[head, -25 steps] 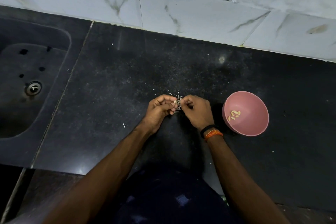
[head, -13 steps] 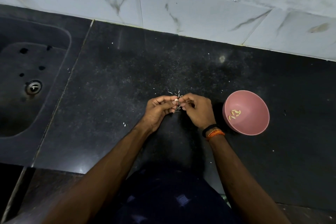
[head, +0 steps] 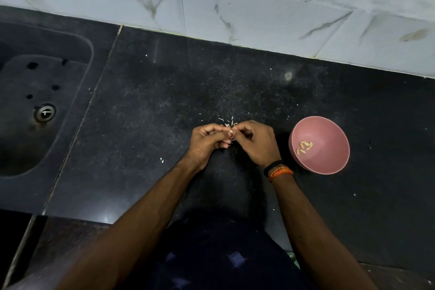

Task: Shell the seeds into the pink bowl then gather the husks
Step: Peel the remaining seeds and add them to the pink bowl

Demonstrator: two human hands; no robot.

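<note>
My left hand [head: 207, 142] and my right hand [head: 255, 142] meet fingertip to fingertip over the black counter [head: 164, 106]. Between them they pinch a small pale seed [head: 231, 133]. A little heap of pale husks [head: 227, 121] lies on the counter just beyond the fingers. To the right of my right hand stands the pink bowl [head: 329, 165], with several shelled kernels [head: 304, 146] at its bottom.
A dark sink [head: 28, 148] with a metal drain [head: 45, 112] is sunk into the counter at the left. A marble-patterned tiled wall [head: 235, 12] runs along the back. Stray husk bits [head: 162, 160] dot the counter. My dark clothing fills the lower middle.
Both hands stay together at the same spot. The fingers have shifted slightly around the seed, and a pale piece now shows between the fingertips.
</note>
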